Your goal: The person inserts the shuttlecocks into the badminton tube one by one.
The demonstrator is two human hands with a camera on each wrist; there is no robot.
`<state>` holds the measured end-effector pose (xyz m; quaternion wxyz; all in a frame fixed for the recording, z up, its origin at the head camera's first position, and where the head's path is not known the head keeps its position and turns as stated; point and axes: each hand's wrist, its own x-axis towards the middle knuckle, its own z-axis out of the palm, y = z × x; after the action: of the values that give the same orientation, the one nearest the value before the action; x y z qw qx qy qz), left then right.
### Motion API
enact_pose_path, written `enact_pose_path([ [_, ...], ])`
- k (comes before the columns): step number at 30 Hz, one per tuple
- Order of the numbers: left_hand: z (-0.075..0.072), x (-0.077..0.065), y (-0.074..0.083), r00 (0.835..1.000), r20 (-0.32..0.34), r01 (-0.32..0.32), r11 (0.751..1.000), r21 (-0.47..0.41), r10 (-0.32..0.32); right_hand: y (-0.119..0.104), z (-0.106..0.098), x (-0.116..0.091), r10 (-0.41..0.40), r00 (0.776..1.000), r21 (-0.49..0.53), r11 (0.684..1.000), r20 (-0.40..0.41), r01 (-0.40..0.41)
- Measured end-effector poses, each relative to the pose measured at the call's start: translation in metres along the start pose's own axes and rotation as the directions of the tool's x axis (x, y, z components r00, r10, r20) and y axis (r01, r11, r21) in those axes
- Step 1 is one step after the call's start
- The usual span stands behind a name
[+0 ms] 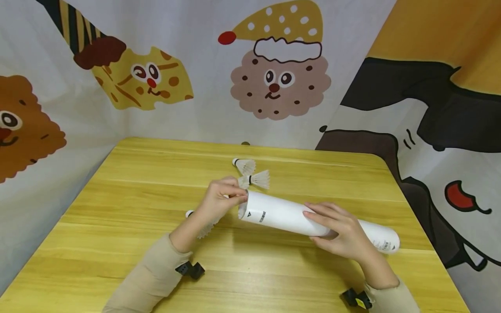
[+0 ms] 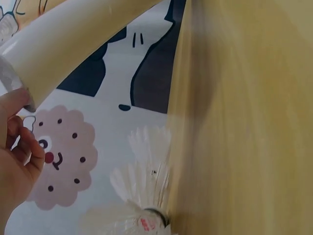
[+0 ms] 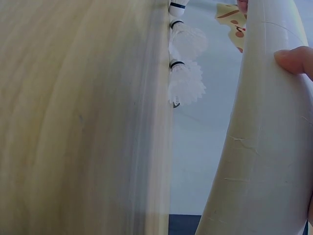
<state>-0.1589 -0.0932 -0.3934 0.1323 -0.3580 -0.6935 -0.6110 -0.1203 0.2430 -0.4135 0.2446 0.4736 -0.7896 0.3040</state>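
A white shuttlecock tube (image 1: 282, 213) with small dark print lies slantwise between my hands, raised off the table in the wrist views. My right hand (image 1: 340, 228) grips it around its middle, the thumb on the near side. At its open left end, my left hand (image 1: 219, 198) pinches the rim with thumb and fingertips; the thumb tip shows on the edge in the left wrist view. Just beyond the left hand lie feathered shuttlecocks, one farther back (image 1: 245, 166) and another (image 1: 260, 179) overlapping a partly hidden one. A further shuttlecock (image 1: 207, 228) is mostly covered by my left wrist.
The wooden table (image 1: 250, 282) spreads out around the hands. Behind it and along its sides hangs a cartoon-printed cloth (image 1: 203, 126). Dark camera mounts are worn on the left wrist (image 1: 190, 270) and right wrist (image 1: 356, 298).
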Motion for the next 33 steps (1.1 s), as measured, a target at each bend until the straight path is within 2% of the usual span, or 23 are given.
enact_pose_path([
  [3, 0.005, 0.004, 0.012, 0.999, 0.018, -0.042, 0.998, 0.050, 0.041, 0.000, 0.001, 0.000, 0.000, 1.000, 0.002, 1.000, 0.003, 0.000],
  [7, 0.010, 0.007, 0.016, 0.999, 0.019, -0.027, 0.993, 0.111, 0.025, 0.000, 0.000, 0.000, 0.004, 1.000, -0.004, 1.000, 0.003, -0.004],
  [9, 0.010, 0.007, 0.016, 1.000, 0.002, -0.016, 0.994, 0.111, 0.016, 0.000, 0.000, 0.000, 0.010, 1.000, -0.009, 1.000, 0.000, -0.010],
  [13, 0.009, 0.005, 0.002, 1.000, -0.021, -0.009, 0.997, 0.081, 0.011, 0.001, 0.000, 0.000, 0.027, 1.000, -0.024, 0.999, -0.013, -0.027],
  [16, 0.008, 0.001, -0.012, 0.999, -0.027, 0.024, 0.999, 0.044, -0.023, 0.001, -0.001, 0.000, 0.034, 0.999, -0.028, 0.999, -0.027, -0.035],
  [19, 0.008, -0.001, -0.018, 0.998, -0.029, 0.048, 0.999, 0.008, -0.048, 0.001, -0.003, -0.001, 0.040, 0.999, -0.030, 0.999, -0.034, -0.041],
  [24, 0.008, -0.002, -0.019, 0.998, -0.034, 0.045, 0.999, -0.024, -0.046, 0.001, -0.005, -0.002, 0.038, 0.998, -0.028, 0.999, -0.040, -0.039],
  [27, 0.007, -0.001, -0.017, 0.996, -0.038, 0.077, 0.996, -0.040, -0.079, 0.001, -0.006, -0.002, 0.032, 0.999, -0.020, 0.999, -0.043, -0.033],
  [30, 0.003, 0.002, -0.014, 0.992, -0.070, 0.099, 0.995, -0.031, -0.101, 0.002, -0.008, -0.001, 0.035, 0.999, -0.013, 0.999, -0.042, -0.035],
  [33, -0.003, 0.009, -0.005, 0.987, -0.123, 0.105, 0.994, 0.017, -0.103, 0.002, -0.010, -0.001, 0.041, 0.998, -0.011, 0.999, -0.045, -0.041],
])
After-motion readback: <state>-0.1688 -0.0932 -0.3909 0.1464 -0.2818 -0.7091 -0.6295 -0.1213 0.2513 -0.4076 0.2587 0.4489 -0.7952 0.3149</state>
